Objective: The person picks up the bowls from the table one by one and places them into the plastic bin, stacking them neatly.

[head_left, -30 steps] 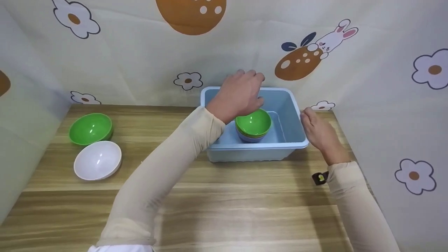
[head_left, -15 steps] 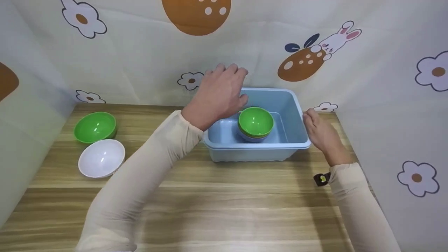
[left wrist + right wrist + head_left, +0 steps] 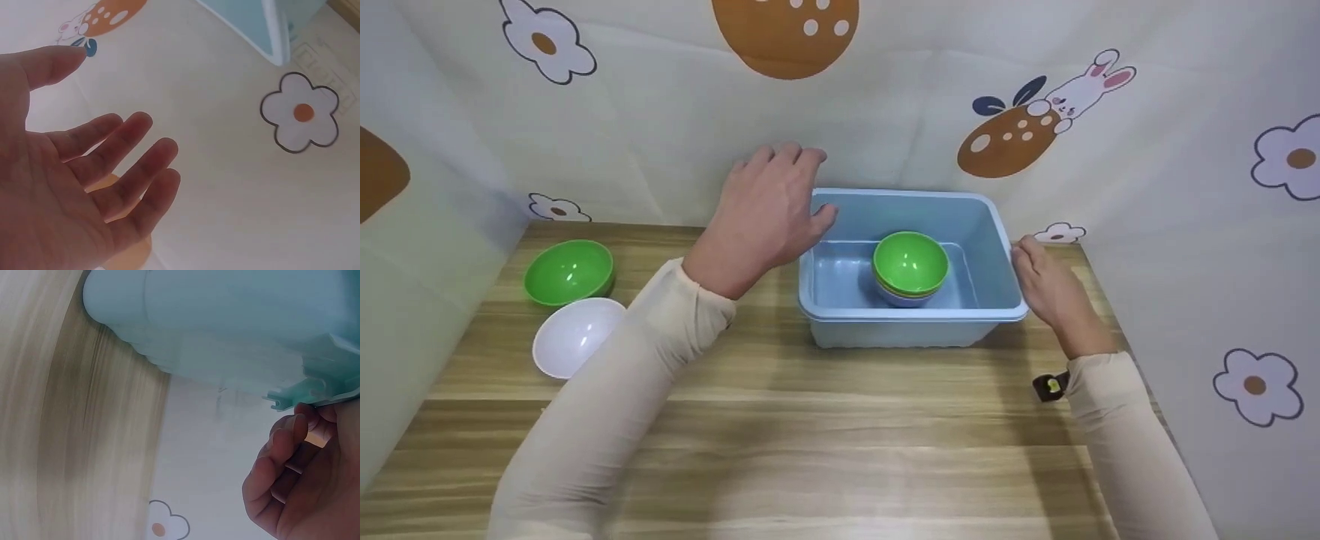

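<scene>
A light blue plastic bin [image 3: 900,330] stands on the table against the back wall. In it sits a stack of small bowls [image 3: 910,264], the top one green. My left hand [image 3: 765,214] hovers just left of the bin, fingers spread and holding nothing; in the left wrist view its palm [image 3: 56,197] is bare. At the bin's right end, my right hand [image 3: 1051,292] grips the rim. The right wrist view has its curled fingers [image 3: 275,455] against the underside of that rim, the contact partly hidden.
To the left lie a larger green bowl [image 3: 570,271] and a white bowl [image 3: 574,339], the latter partly behind the left sleeve. A patterned cloth [image 3: 900,97] hangs behind and on both sides of the wooden table [image 3: 825,435].
My left hand has moved left, from over the bin to beside it, uncovering the bowl stack. The right hand stays at the bin's rim. The head view has shifted slightly.
</scene>
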A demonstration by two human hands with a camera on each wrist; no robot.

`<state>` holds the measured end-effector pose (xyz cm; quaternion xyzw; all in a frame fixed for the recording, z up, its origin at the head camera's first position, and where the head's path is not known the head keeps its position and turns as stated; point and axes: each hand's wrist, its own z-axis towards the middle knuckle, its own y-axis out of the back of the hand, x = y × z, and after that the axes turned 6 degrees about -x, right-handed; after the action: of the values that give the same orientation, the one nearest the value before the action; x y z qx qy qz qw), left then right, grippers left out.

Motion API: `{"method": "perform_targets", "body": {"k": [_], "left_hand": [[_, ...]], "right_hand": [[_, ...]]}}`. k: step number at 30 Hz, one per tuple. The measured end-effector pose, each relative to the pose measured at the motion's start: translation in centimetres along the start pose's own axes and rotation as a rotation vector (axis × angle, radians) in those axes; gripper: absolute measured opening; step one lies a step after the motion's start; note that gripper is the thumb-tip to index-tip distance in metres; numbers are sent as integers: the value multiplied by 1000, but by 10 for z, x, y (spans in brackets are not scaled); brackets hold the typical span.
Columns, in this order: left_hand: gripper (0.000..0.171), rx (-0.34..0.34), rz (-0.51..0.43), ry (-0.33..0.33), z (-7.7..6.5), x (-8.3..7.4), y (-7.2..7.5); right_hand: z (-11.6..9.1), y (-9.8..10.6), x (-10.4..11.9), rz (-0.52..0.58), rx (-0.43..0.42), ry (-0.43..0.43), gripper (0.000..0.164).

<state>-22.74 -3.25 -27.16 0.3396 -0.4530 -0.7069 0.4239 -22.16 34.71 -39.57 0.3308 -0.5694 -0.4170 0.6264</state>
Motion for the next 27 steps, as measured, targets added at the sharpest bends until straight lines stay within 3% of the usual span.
{"method": "perform_targets", "body": {"k": [6,17,27], "left_hand": [[55,-6,-47,57,-15,25,-5],[66,18,-84,182,-31,58,-4],[75,24,-108,307,-51,95,6]], "right_hand": [[0,-2,-1,20,-6,-8,47],[1,-2,-2,35,-5,-25,47],[1,-2,-1,51,-17,-18,46]]}}
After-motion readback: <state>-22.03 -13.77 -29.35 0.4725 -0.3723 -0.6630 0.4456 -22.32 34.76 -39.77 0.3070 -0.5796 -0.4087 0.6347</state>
